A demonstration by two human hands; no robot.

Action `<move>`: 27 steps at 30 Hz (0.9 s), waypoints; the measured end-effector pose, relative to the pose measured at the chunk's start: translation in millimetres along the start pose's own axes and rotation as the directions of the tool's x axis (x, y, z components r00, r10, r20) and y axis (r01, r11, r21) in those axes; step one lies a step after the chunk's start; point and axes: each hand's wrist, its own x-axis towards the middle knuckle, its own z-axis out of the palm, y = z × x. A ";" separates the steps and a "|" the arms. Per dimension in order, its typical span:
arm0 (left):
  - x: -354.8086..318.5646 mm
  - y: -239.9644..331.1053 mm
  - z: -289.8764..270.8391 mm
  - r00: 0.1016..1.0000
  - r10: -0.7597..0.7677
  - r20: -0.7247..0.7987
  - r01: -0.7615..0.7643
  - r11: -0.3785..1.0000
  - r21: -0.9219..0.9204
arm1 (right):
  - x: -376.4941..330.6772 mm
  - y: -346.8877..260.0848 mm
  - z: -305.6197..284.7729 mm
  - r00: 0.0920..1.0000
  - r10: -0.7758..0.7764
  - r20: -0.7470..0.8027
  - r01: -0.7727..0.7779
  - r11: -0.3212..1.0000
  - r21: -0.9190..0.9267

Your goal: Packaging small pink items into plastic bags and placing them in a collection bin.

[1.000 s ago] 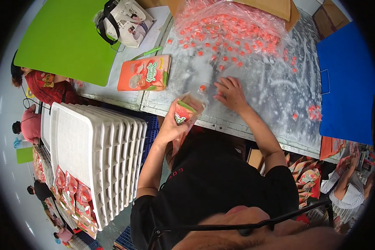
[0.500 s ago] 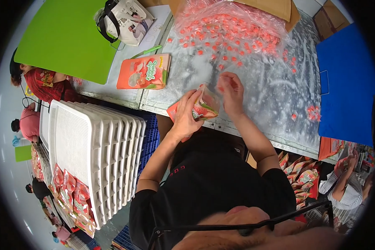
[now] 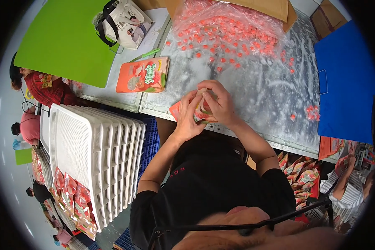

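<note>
Just over the table's front edge, my left hand (image 3: 188, 118) is closed around a red and pink printed pouch (image 3: 203, 112). A red corner of packaging sticks out to the left of that hand. My right hand (image 3: 221, 104) is bent over the pouch's upper end, its thumb and fingers closed on the rim. Whatever lies under those fingertips is hidden. On the table to the left lies a stack of flat pouches (image 3: 142, 75) of similar print. Small wrapped red candies (image 3: 221, 60) are scattered beyond my hands, below a large clear plastic bag (image 3: 233, 29) full of them.
White stacked trays (image 3: 91, 154) stand close at my left, with filled pouches on top. A green knife-like tool (image 3: 148, 54) and a tote bag (image 3: 127, 23) sit behind the pouch stack. Green (image 3: 71, 37) and blue (image 3: 343, 83) panels flank the table. Other people work at the far left and lower right.
My right hand has come left and down from beside the pouch onto its upper end. The pouch's mouth, spread before, is now covered by fingers. My left hand still holds it.
</note>
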 end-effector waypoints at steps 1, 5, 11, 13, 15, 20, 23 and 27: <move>0.9 1.2 -1.6 1.000 0.002 0.002 -0.002 1.000 0.001 | 2.4 -3.3 -1.0 0.998 -0.064 -0.001 0.064 0.995 -0.072; 1.3 -2.8 -8.6 0.987 -0.061 -0.147 0.043 0.992 -0.118 | 5.6 -3.6 -4.9 0.982 -0.191 -0.013 0.191 0.980 0.046; -12.6 -19.9 -23.9 0.954 -0.156 -0.258 0.089 0.963 -0.253 | 58.0 143.5 -64.3 0.976 -0.188 -0.111 0.039 0.652 -0.757; -14.4 -20.4 -31.1 0.948 -0.193 -0.253 0.142 0.969 -0.203 | 58.5 180.6 -71.6 0.980 -0.165 -0.109 -0.022 0.457 -0.889; -17.2 -19.2 -36.0 0.943 -0.201 -0.266 0.153 0.970 -0.190 | 55.5 196.6 -71.4 0.999 0.023 -0.046 -0.052 0.486 -0.873; -30.2 -25.0 -45.6 0.899 -0.302 -0.317 0.222 0.938 -0.264 | 56.9 188.0 -36.2 0.997 0.022 0.071 0.045 0.587 -0.809; -28.8 -23.8 -48.5 0.901 -0.300 -0.314 0.231 0.943 -0.239 | 85.3 194.7 -31.3 0.988 0.135 0.075 -0.020 0.595 -0.803; -21.1 -18.5 -46.6 0.909 -0.317 -0.270 0.239 0.928 -0.286 | 104.4 229.8 -63.3 0.854 0.351 0.383 -0.035 0.775 -0.631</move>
